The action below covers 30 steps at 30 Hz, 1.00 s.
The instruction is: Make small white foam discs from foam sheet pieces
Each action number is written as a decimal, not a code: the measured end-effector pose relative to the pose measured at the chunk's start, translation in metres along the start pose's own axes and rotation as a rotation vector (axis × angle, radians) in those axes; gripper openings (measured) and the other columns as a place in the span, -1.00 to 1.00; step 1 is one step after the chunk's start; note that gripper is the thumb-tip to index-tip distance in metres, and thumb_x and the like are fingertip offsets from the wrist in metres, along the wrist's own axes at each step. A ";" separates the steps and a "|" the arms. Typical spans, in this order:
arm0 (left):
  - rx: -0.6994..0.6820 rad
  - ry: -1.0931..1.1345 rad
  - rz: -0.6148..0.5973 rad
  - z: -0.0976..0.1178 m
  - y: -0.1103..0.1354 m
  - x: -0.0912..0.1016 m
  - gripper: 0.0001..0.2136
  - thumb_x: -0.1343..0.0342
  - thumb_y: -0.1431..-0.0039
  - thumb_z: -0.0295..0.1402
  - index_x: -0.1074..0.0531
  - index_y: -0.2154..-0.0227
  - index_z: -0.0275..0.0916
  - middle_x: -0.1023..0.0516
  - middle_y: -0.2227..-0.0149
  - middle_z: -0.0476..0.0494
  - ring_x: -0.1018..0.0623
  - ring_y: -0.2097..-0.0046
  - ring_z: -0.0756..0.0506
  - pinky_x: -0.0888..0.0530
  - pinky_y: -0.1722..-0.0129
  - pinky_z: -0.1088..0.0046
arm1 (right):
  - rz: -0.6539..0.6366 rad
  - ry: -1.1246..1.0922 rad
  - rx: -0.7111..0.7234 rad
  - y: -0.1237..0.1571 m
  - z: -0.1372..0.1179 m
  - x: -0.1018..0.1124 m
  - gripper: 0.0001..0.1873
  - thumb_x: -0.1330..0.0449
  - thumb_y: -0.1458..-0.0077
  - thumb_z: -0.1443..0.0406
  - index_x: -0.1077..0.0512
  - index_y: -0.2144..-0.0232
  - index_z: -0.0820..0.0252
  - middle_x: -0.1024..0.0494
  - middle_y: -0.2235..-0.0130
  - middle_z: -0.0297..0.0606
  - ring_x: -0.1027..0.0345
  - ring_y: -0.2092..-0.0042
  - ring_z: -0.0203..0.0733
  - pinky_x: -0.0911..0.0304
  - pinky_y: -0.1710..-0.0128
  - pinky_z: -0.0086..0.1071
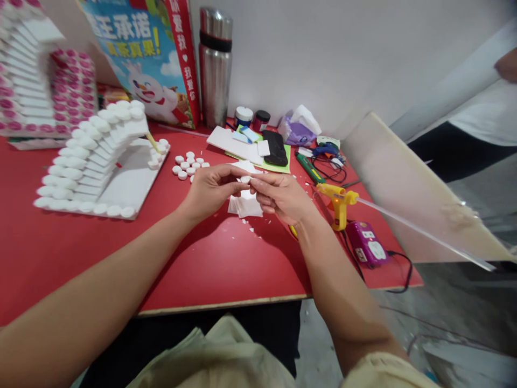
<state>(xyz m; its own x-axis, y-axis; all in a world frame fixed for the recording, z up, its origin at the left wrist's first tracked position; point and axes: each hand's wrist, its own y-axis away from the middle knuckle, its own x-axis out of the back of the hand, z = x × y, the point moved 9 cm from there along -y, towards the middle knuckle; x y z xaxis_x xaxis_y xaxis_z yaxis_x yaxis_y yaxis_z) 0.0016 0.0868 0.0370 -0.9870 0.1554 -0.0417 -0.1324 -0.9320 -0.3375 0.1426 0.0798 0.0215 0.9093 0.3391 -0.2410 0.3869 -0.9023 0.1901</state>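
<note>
White disc [245, 179]: up off the red surface [226, 269], between the two hands, above some white slips [247, 206].
Left hand [210, 187]: thumb and forefinger pinch the disc from its left side.
Right hand [285, 197]: thumb and forefinger pinch its right edge; the other fingers curl in below.
Handling: it looks light and stiff, perhaps brittle or chalky, so a hard squeeze could chip it.
Where to hold: the rim seems best, leaving both flat faces free.
Loose discs [184, 165]: clustered beside the left hand.
White staircase model [91, 161]: farther left, edged with similar discs.
Glue gun [339, 207]: right of the right hand.
</note>
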 end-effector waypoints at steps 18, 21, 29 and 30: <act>0.089 0.063 0.068 -0.010 0.002 -0.002 -0.75 -0.49 0.08 -0.28 -0.66 0.36 -0.29 -0.67 0.41 -0.13 -0.58 0.43 -0.05 -0.56 0.39 0.39 | 0.365 0.728 0.442 0.018 -0.031 0.003 -0.80 -0.31 -0.21 0.21 -0.48 0.42 0.17 -0.59 0.51 -0.36 -0.45 0.56 -0.32 -0.31 0.52 -0.45; 0.083 0.105 0.081 -0.010 0.002 0.000 -0.73 -0.52 0.10 -0.27 -0.65 0.37 -0.29 -0.67 0.42 -0.12 -0.59 0.44 -0.04 -0.57 0.39 0.40 | 0.338 0.715 0.466 0.021 -0.032 0.001 -0.78 -0.30 -0.24 0.16 -0.47 0.39 0.14 -0.58 0.50 -0.35 -0.46 0.52 -0.28 -0.32 0.49 -0.41; 0.074 0.124 0.070 -0.011 0.001 0.001 -0.71 -0.52 0.08 -0.22 -0.64 0.35 -0.26 -0.68 0.40 -0.11 -0.60 0.43 -0.04 -0.58 0.38 0.39 | 0.305 0.652 0.465 0.023 -0.033 -0.004 -0.77 -0.29 -0.27 0.12 -0.46 0.36 0.10 -0.53 0.48 -0.36 -0.38 0.52 -0.29 -0.31 0.47 -0.36; 0.074 0.125 0.072 -0.011 0.001 0.001 -0.71 -0.52 0.09 -0.22 -0.64 0.36 -0.27 -0.67 0.41 -0.11 -0.60 0.43 -0.04 -0.58 0.39 0.39 | 0.299 0.665 0.472 0.023 -0.033 -0.005 -0.78 -0.28 -0.28 0.13 -0.46 0.36 0.10 -0.52 0.48 -0.36 -0.38 0.51 -0.29 -0.31 0.46 -0.36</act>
<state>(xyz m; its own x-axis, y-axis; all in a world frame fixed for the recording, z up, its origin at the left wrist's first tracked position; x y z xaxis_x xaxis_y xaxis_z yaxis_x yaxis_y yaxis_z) 0.0017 0.0897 0.0265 -0.9757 0.1222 -0.1820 -0.0723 -0.9631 -0.2592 0.1518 0.0663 0.0587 0.9205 0.0223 0.3900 0.1473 -0.9445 -0.2936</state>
